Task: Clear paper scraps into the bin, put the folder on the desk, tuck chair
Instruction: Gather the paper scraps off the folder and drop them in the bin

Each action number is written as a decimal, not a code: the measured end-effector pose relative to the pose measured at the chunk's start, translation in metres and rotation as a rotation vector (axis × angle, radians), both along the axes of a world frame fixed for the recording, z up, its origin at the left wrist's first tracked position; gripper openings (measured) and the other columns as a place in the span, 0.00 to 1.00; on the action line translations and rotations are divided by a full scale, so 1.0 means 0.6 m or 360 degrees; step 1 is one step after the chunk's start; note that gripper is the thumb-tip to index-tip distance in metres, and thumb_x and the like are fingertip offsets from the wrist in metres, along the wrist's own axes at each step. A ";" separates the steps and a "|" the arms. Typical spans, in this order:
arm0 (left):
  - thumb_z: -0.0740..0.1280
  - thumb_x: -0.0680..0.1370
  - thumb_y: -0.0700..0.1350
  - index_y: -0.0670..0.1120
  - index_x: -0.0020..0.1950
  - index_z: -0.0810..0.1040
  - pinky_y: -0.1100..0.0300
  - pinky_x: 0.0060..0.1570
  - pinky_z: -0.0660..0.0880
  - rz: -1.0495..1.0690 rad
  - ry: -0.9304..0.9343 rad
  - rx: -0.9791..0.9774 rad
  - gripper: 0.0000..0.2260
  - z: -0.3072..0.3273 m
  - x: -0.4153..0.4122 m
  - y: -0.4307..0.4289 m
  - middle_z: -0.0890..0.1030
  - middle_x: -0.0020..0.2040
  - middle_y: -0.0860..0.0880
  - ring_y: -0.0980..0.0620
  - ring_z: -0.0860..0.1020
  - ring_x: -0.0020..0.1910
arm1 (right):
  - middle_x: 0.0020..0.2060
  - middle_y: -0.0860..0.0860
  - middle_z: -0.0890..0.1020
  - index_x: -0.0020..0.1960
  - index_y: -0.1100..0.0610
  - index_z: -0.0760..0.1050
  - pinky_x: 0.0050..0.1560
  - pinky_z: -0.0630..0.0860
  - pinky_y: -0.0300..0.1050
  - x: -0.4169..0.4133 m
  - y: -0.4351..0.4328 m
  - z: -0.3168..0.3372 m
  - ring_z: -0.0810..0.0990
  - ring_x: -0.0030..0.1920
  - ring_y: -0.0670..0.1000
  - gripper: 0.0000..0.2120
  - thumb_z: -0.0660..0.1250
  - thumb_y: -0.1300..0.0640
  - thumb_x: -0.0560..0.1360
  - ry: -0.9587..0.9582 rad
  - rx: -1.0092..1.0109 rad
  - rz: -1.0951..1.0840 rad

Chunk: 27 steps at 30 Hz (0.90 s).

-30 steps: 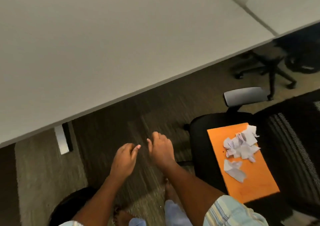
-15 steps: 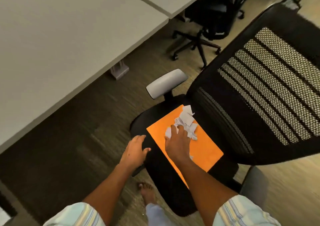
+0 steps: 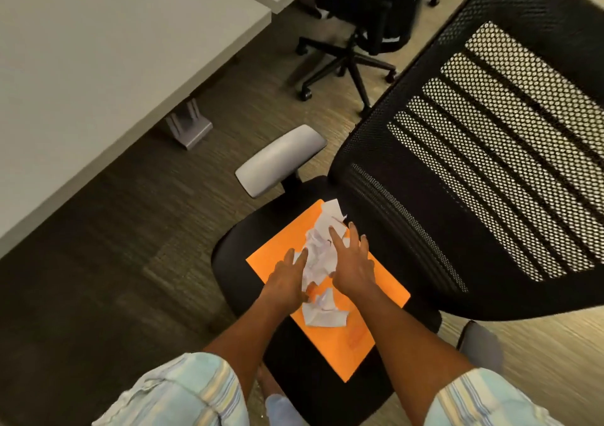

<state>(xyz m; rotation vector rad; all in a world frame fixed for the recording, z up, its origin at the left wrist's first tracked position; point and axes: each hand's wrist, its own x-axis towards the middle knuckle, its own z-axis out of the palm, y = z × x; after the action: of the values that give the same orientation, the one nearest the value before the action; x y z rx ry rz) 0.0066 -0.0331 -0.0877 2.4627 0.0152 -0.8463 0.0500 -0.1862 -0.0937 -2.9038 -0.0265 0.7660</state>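
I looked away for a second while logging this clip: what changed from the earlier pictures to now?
Both hands moved from above the carpet to the orange paper folder. The left hand and right hand now flank the white torn paper scraps, herding them together; nothing is lifted yet. The folder stays flat on the black office chair's seat, and the grey desk stays bare.
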 end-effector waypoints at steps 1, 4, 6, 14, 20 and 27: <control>0.75 0.69 0.46 0.53 0.76 0.47 0.48 0.66 0.68 -0.0031 -0.0008 0.0035 0.46 -0.008 0.005 -0.005 0.49 0.78 0.44 0.40 0.60 0.72 | 0.76 0.51 0.37 0.75 0.38 0.37 0.65 0.67 0.67 0.006 -0.002 -0.005 0.42 0.76 0.62 0.53 0.73 0.61 0.70 0.0033 -0.0013 0.0018; 0.75 0.69 0.47 0.53 0.76 0.45 0.46 0.67 0.66 -0.0101 -0.0041 0.0126 0.47 -0.032 0.016 -0.017 0.47 0.78 0.44 0.39 0.59 0.72 | 0.76 0.50 0.34 0.74 0.38 0.36 0.64 0.67 0.68 0.026 -0.013 -0.025 0.40 0.76 0.64 0.55 0.76 0.59 0.69 0.0085 -0.0047 0.0107; 0.75 0.69 0.48 0.53 0.76 0.44 0.46 0.69 0.63 -0.0147 -0.0051 0.0160 0.47 -0.047 0.020 -0.025 0.47 0.78 0.45 0.39 0.56 0.73 | 0.76 0.50 0.34 0.74 0.37 0.36 0.64 0.65 0.70 0.042 -0.022 -0.035 0.39 0.76 0.65 0.58 0.78 0.57 0.66 0.0142 -0.0049 0.0175; 0.72 0.71 0.49 0.52 0.76 0.45 0.48 0.69 0.64 -0.0269 -0.0112 0.0264 0.43 -0.099 0.045 -0.045 0.45 0.78 0.43 0.39 0.56 0.74 | 0.76 0.47 0.33 0.72 0.32 0.35 0.65 0.68 0.66 0.080 -0.034 -0.070 0.38 0.75 0.64 0.62 0.80 0.58 0.63 0.0364 0.0046 0.0500; 0.64 0.77 0.48 0.51 0.75 0.52 0.46 0.68 0.62 -0.0352 -0.0192 0.0313 0.30 -0.122 0.047 -0.035 0.49 0.78 0.42 0.39 0.56 0.73 | 0.76 0.46 0.35 0.73 0.33 0.40 0.69 0.66 0.62 0.063 -0.028 -0.109 0.39 0.76 0.63 0.54 0.75 0.63 0.70 0.0392 0.0138 0.0444; 0.60 0.79 0.44 0.46 0.70 0.67 0.48 0.66 0.62 -0.0336 -0.0261 0.0233 0.19 -0.120 0.052 -0.018 0.57 0.75 0.41 0.40 0.60 0.70 | 0.78 0.48 0.51 0.75 0.42 0.58 0.71 0.63 0.54 0.047 -0.020 -0.129 0.50 0.76 0.59 0.34 0.62 0.68 0.76 0.0184 0.0165 0.0297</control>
<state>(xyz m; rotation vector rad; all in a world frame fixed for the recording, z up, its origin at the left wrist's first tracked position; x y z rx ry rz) 0.0377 -0.0441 -0.1599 2.6995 -0.2542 -0.7495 0.0780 -0.1981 -0.1710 -2.7818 -0.3196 0.9313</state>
